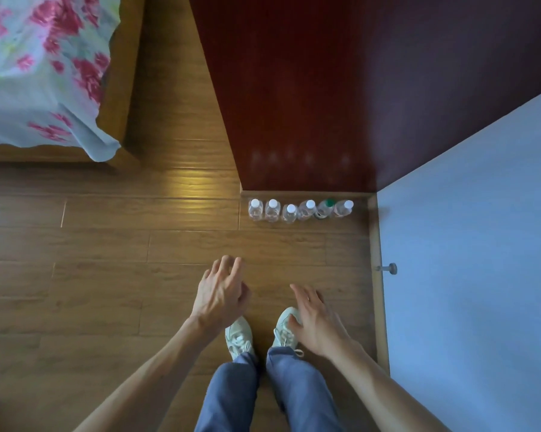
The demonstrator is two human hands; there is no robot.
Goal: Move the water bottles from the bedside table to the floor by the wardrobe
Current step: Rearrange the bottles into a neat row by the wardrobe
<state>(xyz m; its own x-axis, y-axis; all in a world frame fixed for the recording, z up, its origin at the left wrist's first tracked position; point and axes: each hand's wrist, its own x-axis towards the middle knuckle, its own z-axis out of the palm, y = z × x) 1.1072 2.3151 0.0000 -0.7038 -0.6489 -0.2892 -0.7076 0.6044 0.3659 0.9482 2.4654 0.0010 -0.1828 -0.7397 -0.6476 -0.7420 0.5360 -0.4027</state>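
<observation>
Several clear water bottles stand upright in a row on the wooden floor, tight against the foot of the dark red wardrobe. Most carry white caps; one bottle near the right end has a green cap. My left hand hovers over the floor well short of the row, fingers spread and relaxed, holding nothing. My right hand hangs above my right shoe, fingers loose, also holding nothing. The bedside table is out of view.
A wooden bed with a floral sheet fills the upper left. A pale blue wall runs along the right, with a metal door stopper low on it. My feet in pale sneakers stand on the floor.
</observation>
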